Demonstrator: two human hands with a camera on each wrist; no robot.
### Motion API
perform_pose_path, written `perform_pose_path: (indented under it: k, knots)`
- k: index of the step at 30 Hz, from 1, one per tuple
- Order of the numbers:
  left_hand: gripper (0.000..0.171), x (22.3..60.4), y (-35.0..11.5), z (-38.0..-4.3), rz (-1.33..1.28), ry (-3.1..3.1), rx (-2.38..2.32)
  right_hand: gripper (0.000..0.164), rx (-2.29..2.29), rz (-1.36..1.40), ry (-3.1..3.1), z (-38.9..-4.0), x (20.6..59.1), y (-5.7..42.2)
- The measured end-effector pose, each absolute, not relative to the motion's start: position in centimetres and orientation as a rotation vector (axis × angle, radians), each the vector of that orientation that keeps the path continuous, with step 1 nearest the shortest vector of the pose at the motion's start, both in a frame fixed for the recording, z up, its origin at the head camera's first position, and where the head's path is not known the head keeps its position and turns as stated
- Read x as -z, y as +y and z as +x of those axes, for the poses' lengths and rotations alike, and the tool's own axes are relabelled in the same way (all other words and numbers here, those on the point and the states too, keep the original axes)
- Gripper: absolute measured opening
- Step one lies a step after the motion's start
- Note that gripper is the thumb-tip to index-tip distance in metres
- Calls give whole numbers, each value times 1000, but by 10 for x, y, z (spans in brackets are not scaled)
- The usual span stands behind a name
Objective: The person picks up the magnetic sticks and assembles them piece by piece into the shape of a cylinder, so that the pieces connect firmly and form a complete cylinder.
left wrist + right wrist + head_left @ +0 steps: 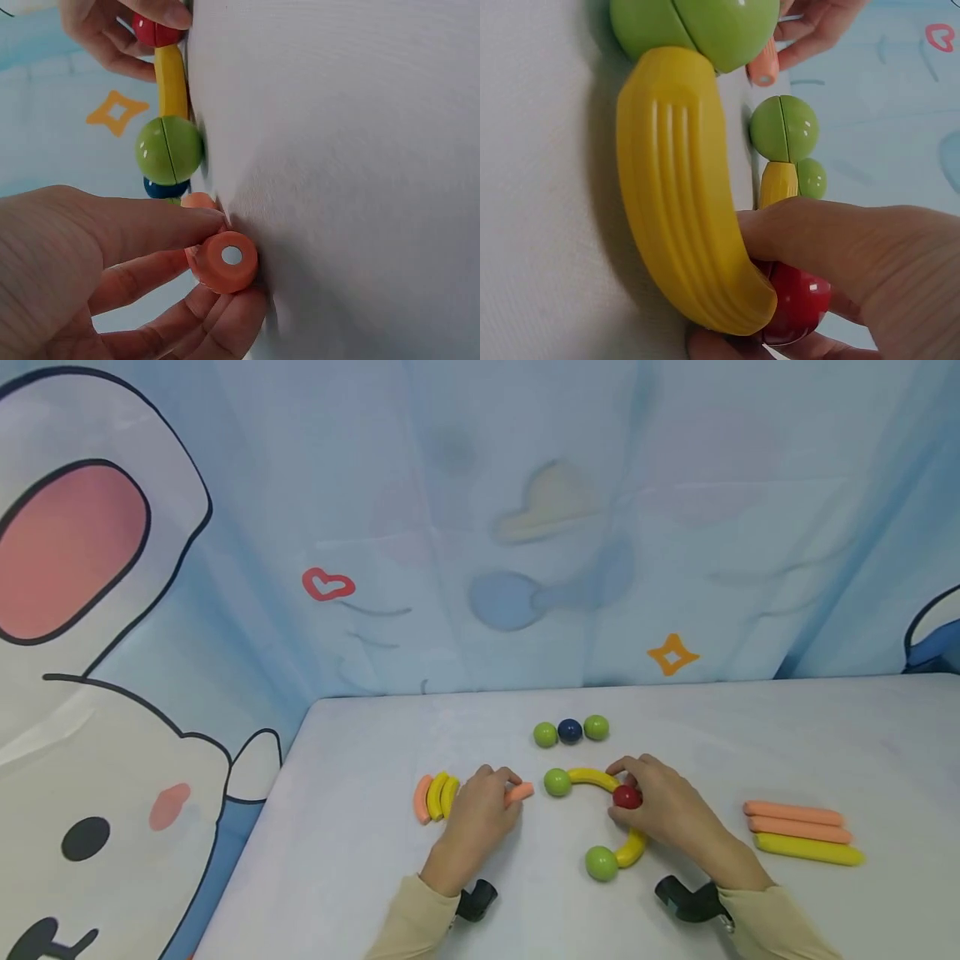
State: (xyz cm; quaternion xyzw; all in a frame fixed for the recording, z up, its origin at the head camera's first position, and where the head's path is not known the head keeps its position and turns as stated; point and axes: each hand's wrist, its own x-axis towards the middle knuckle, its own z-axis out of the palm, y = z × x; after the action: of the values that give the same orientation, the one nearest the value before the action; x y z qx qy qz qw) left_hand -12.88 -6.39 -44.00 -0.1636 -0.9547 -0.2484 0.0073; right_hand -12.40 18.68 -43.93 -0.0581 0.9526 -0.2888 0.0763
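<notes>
My left hand point(480, 810) pinches a short orange rod point(519, 792) between thumb and fingers, low over the table. A silvery disc marks the rod's end in the left wrist view. My right hand point(667, 802) grips a glossy red ball point(627, 797). That ball joins two curved yellow rods: the upper yellow rod point(592, 776) runs to a green ball point(557, 782), the lower yellow rod point(679, 187) to another green ball point(601, 863). Together they form an arc opening toward my left hand. Part of the red ball is hidden by my fingers.
Behind the arc sit a green ball point(545, 734), a dark blue ball point(570, 731) and a second green ball point(596, 727) in a row. Curved orange and yellow rods point(435, 796) lie at left. Straight orange rods point(797, 822) and a yellow rod point(810, 849) lie at right.
</notes>
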Motion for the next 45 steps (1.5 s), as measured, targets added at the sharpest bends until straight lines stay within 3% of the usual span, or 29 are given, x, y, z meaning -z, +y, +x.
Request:
perform_pose_path:
  k: [15, 24, 28, 45]
  knots:
    - [19, 440, -55, -129, -514, -3026, 874, 54, 857, -228, 2865, -123, 439, 184]
    - [21, 436, -57, -132, -545, -3053, 934, 30, 889, -743, 3018, -101, 416, 188]
    - [22, 434, -58, -134, -537, -3081, 977, 34, 814, -968, 2871, -92, 414, 197]
    - [27, 434, -57, -139, -502, -3125, 1168, 29, 730, -996, 2675, -88, 442, 195]
